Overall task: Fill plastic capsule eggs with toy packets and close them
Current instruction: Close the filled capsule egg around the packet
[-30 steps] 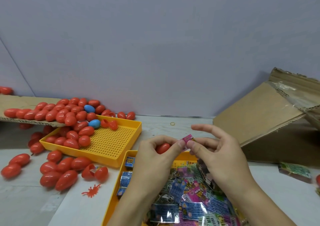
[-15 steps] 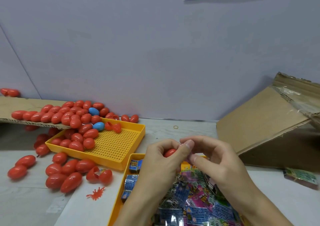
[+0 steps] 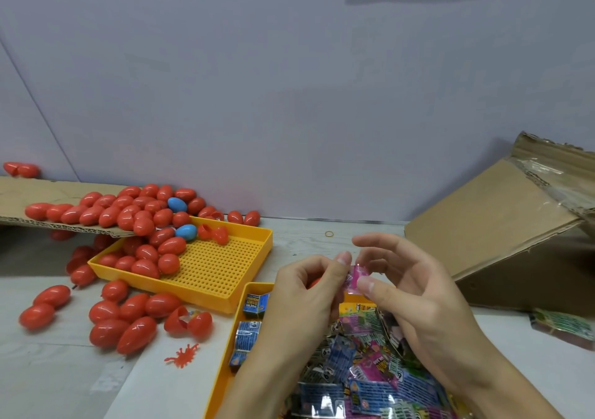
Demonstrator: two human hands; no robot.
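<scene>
The left hand (image 3: 306, 285) curls round a red capsule egg (image 3: 315, 282), only a sliver of it showing between the fingers, while the right hand (image 3: 415, 293) pinches a pink toy packet (image 3: 355, 278) by thumb and forefinger, other fingers spread. The packet sits just right of the egg, its long axis roughly upright (the egg's mouth is hidden), above the yellow tray of packets (image 3: 240, 322).

head view, forward-down, near table (image 3: 322, 235)
</scene>
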